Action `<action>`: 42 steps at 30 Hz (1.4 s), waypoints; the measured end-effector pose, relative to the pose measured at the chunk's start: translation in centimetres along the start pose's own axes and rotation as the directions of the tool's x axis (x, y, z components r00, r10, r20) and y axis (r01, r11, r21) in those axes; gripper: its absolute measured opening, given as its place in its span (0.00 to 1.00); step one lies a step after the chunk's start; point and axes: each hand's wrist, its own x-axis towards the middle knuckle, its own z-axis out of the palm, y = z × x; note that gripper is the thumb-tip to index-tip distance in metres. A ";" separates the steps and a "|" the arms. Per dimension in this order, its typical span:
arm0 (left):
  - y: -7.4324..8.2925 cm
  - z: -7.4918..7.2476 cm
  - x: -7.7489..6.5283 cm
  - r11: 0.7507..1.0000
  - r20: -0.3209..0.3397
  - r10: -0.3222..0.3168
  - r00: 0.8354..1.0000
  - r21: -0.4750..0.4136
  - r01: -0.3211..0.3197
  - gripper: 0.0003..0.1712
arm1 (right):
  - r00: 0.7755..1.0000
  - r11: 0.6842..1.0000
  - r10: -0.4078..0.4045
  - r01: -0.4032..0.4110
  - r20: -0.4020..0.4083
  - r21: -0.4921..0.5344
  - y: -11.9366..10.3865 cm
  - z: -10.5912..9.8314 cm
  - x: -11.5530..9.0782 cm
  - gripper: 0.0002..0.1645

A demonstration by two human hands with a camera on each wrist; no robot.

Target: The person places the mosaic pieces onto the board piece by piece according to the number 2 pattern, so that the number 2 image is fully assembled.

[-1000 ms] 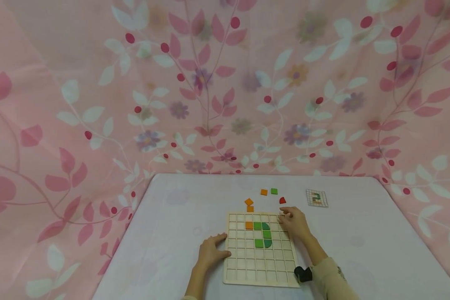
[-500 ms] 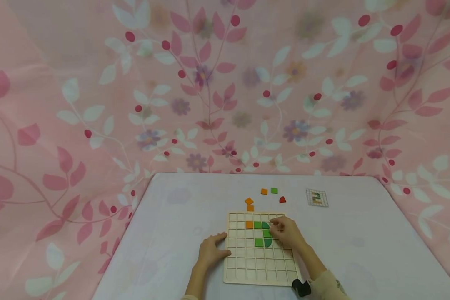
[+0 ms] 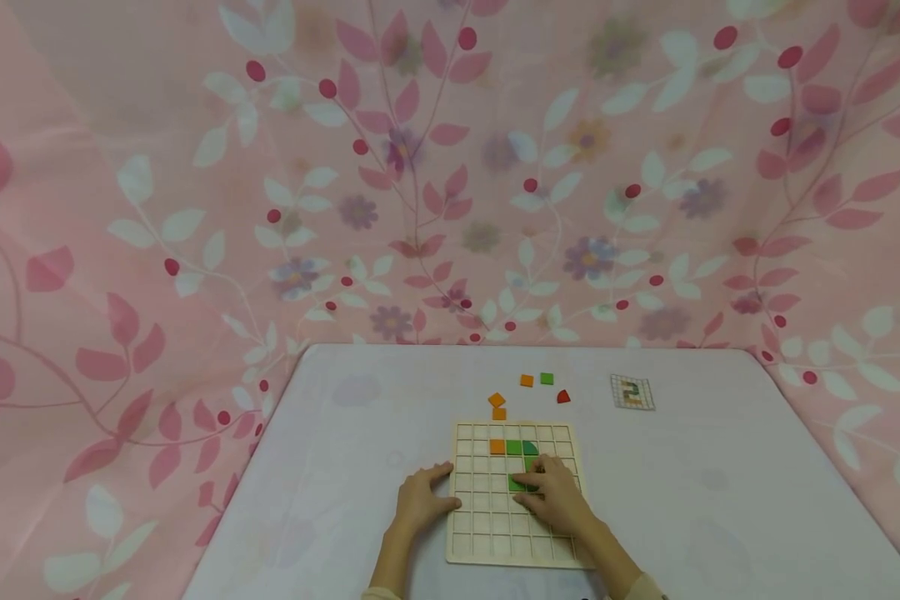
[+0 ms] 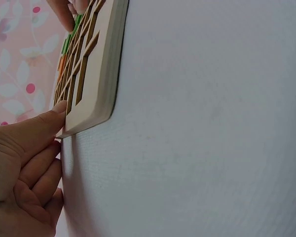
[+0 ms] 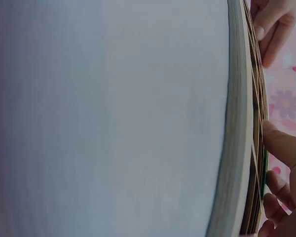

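A wooden grid board [image 3: 487,525] lies on the table with colored tiles set in its cells. My left hand [image 3: 418,498] holds the board's left edge, its thumb on the rim and the other fingers bent beside it in the left wrist view. Over the board, my right hand [image 3: 560,502] has its fingertips at a green square tile [image 3: 516,482] and covers part of another green tile [image 3: 530,462]. Its thumb is apart from the index finger, with no piece visible between them. An orange square [image 3: 498,447], a green square [image 3: 513,447] and a dark green rounded piece [image 3: 529,447] sit above.
Beyond the board lie loose orange tiles [image 3: 527,381], a green tile [image 3: 547,378] and a red rounded piece [image 3: 563,397]. A pattern card [image 3: 633,392] rests at the back right. Pink floral cloth [image 3: 450,208] hangs behind the white table [image 3: 330,467].
My right hand has moved from the board's upper right edge, leftward and then down, over the green tiles. The left hand stays at the board's edge.
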 end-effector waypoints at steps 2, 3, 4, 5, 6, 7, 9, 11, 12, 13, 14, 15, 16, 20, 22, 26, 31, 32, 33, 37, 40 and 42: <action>0.0 0.0 0.0 1.000 0.000 0.000 1.000 0.000 0.000 0.35 | 1.000 1.000 -0.007 0.007 -0.019 0.001 -0.3 0.2 0.1 0.15; 0.0 0.0 0.0 1.000 0.001 0.000 1.000 0.001 0.000 0.35 | 1.000 1.000 -0.010 0.010 -0.027 0.008 -0.3 0.2 0.1 0.14; 0.0 0.0 0.0 1.000 0.001 0.002 1.000 0.003 -0.002 0.35 | 0.999 1.000 -0.007 0.007 -0.034 0.021 -0.3 0.3 0.1 0.14; 0.0 0.0 0.0 1.000 0.003 0.003 1.000 0.004 -0.003 0.35 | 0.999 0.999 0.003 -0.002 -0.040 0.033 -0.3 0.3 0.2 0.14; 0.1 0.0 0.0 1.000 0.003 0.006 1.000 0.006 -0.006 0.35 | 0.999 0.999 0.012 -0.010 -0.043 0.044 -0.2 0.3 0.3 0.14; 0.1 0.0 0.0 1.000 0.005 0.006 1.000 0.007 -0.006 0.35 | 0.999 0.998 0.025 -0.023 -0.042 0.055 -0.1 0.2 0.3 0.15; 0.1 -0.1 0.0 1.000 0.006 0.005 1.000 0.006 -0.005 0.35 | 0.999 0.997 0.043 -0.040 -0.034 0.070 0.1 0.1 0.4 0.16; 0.2 -0.1 0.0 1.000 0.005 0.006 1.000 0.002 -0.006 0.35 | 0.998 0.995 0.057 -0.055 -0.024 0.078 0.3 0.0 0.5 0.16; 0.1 -0.1 0.0 1.000 0.005 0.007 1.000 0.002 -0.007 0.35 | 0.998 0.995 0.058 -0.056 -0.021 0.082 0.4 -0.1 0.5 0.16; 0.1 -0.1 0.1 1.000 0.005 0.007 1.000 0.002 -0.007 0.35 | 0.998 0.995 0.060 -0.058 -0.021 0.086 0.6 -0.1 0.4 0.16; 0.1 -0.1 0.1 1.000 0.002 0.016 1.000 0.008 -0.016 0.35 | 0.998 0.995 0.055 -0.053 -0.025 0.087 0.7 -0.2 0.4 0.15; 0.1 -0.1 0.2 1.000 0.000 0.023 1.000 0.013 -0.023 0.34 | 0.998 0.995 0.049 -0.046 -0.032 0.087 0.8 -0.3 0.3 0.15; 0.0 -0.1 0.2 1.000 -0.001 0.025 1.000 0.017 -0.025 0.34 | 0.998 0.995 0.042 -0.038 -0.043 0.088 1.0 -0.3 0.3 0.14; -0.1 0.0 0.2 0.999 -0.007 0.037 0.999 0.034 -0.037 0.34 | 0.997 0.995 0.008 0.000 -0.079 0.096 1.4 -0.6 0.0 0.13; -0.1 0.0 0.2 0.999 -0.006 0.030 1.000 0.031 -0.030 0.35 | 0.996 0.994 0.008 0.001 -0.083 0.106 1.6 -0.7 -0.1 0.12; -0.1 -0.1 0.1 0.999 -0.003 0.033 0.999 0.035 -0.033 0.35 | 0.993 0.981 0.101 -0.089 -0.065 0.174 1.7 -1.1 -0.3 0.12; 0.0 -0.1 0.1 0.999 -0.003 0.022 1.000 0.026 -0.022 0.35 | 0.975 0.953 0.219 -0.207 -0.030 0.221 1.6 -1.6 -0.5 0.11; 0.0 -0.1 0.1 1.000 -0.004 0.020 1.000 0.023 -0.019 0.35 | 0.973 0.951 0.228 -0.216 -0.027 0.220 1.6 -1.6 -0.6 0.10; 0.1 -0.1 0.1 1.000 -0.003 0.016 1.000 0.018 -0.016 0.34 | 0.972 0.950 0.233 -0.222 -0.028 0.219 1.5 -1.6 -0.6 0.10; 0.0 -0.1 0.1 1.000 -0.002 0.015 1.000 0.016 -0.015 0.35 | 0.965 0.941 0.262 -0.249 -0.027 0.227 1.4 -1.7 -0.4 0.09; 0.0 -0.1 0.1 1.000 -0.003 0.018 1.000 0.023 -0.018 0.35 | 0.969 0.940 0.245 -0.233 -0.021 0.248 1.5 -1.8 -0.4 0.09; -0.1 0.0 0.1 0.999 -0.004 0.017 1.000 0.027 -0.017 0.35 | 0.975 0.944 0.221 -0.208 -0.020 0.256 1.8 -1.9 -0.5 0.08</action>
